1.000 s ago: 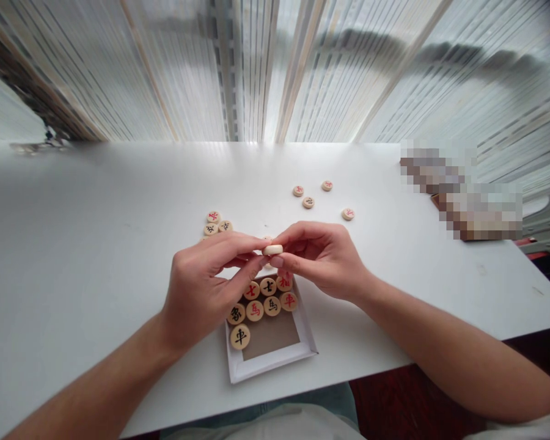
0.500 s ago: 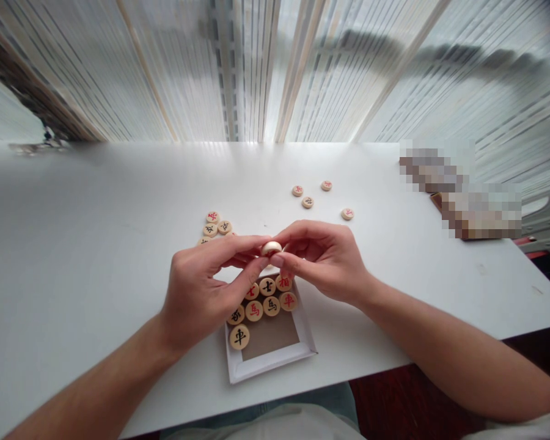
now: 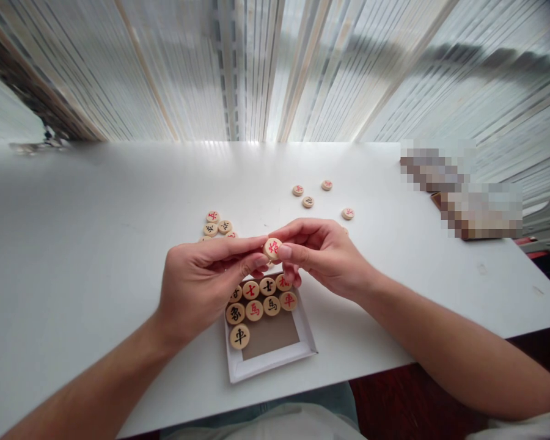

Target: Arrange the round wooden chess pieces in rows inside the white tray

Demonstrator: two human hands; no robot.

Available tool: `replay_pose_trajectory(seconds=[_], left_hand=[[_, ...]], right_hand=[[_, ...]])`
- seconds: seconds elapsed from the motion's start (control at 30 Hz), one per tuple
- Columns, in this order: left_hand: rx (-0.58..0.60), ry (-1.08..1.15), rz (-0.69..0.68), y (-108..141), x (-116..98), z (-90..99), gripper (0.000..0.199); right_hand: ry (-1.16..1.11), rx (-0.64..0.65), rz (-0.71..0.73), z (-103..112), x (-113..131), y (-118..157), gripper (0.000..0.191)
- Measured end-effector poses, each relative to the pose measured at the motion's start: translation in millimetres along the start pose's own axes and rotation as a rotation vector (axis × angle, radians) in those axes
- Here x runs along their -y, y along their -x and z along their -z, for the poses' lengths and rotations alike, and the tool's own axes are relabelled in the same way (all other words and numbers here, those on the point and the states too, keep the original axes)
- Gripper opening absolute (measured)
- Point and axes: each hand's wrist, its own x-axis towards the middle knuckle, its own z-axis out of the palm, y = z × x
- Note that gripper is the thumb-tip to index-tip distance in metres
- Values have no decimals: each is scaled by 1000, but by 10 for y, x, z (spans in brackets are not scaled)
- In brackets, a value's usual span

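Note:
A round wooden Chinese chess piece [image 3: 272,248] with a red character is held up, its marked face tilted towards me. My right hand [image 3: 321,253] pinches it at the right edge, thumb lying over the face. On the other side my left hand [image 3: 211,269] has its fingertips closed on the piece's left edge. Below them lies a shallow white box [image 3: 275,365] with rows of larger-looking pieces, red and black, face up. A black-marked piece [image 3: 239,336] sits alone at the left of its front row. My left hand partly covers the box's back left corner.
Several loose pieces [image 3: 225,227] lie beyond my left hand, partly hidden by it. More are scattered farther back, among them a red-marked piece [image 3: 347,214]. Pixelated box-like objects [image 3: 479,211] lie at the right. Striped curtains [image 3: 256,73] hang behind the white table [image 3: 96,214].
The held piece has turned from edge-on to showing its red face. My left hand has shifted slightly left, uncovering more of the pieces at the box's left side.

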Motion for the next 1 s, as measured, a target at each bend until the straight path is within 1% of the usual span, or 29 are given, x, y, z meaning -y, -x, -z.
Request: replay_pose_trajectory(seconds=[0.1,0.2,0.3,0.5,0.67,0.87,1.0], left_hand=[[12,41,47,-11,-19,-7,25],[44,46,67,-20,-32,-11,28],[59,50,68,-25,-39,-15,27],[49,90,133,-30,-75,-26,24],[58,116,134,-39,-92,-31,23],[58,100,139,-34,-51,-1,21],[40,90,132,-33,-15,6,16]], right_hand=[[-26,-18,-33,-8,4,5,29],[-31,-27,-25,-15,-6,9,29],[-39,-9,8,-8,-22,6,25],[-37,48,59,37,-32,-11,16],[-47,63,69,37,-28,-3,13],[-3,45,81,24,-37,6,21],[14,24,103,6,-35,1,20]])
